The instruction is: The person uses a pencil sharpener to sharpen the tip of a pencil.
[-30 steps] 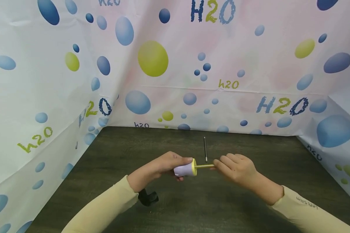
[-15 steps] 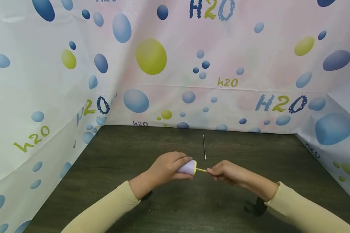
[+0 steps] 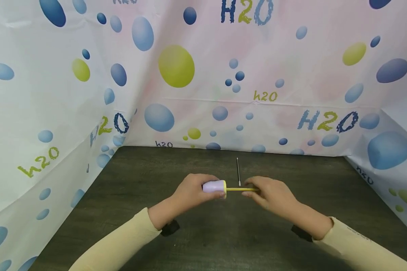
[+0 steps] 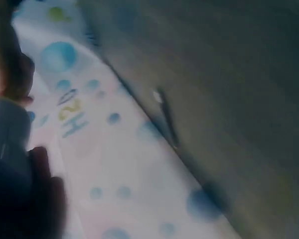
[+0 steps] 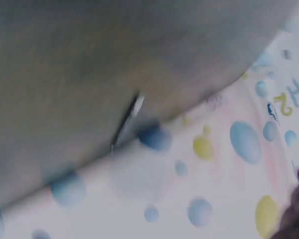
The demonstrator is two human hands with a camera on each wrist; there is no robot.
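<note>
My left hand (image 3: 188, 192) grips a lilac cylinder with a yellow rim, which looks like a pencil sharpener (image 3: 214, 186). A thin yellow pencil (image 3: 237, 189) sticks out of its rimmed end, lying almost level towards the right. Around the pencil's free end curl the fingers and thumb of my right hand (image 3: 274, 192), fingertips above and thumb below; the contact inside is hidden. In the left wrist view the sharpener (image 4: 9, 129) appears dark and blurred. Only part of my right hand (image 5: 298, 201) shows at the right edge of the right wrist view.
A slim dark pencil (image 3: 238, 172) with a pale end lies on the dark wooden table (image 3: 176, 162) just beyond the hands. White cloth (image 3: 203, 75) printed with bubbles and H2O lettering hangs behind the table and along both sides.
My right hand has turned about the pencil, rolling one way and then back, and now reaches from above with fingers spread wider. My left hand has shifted its hold on the sharpener.
</note>
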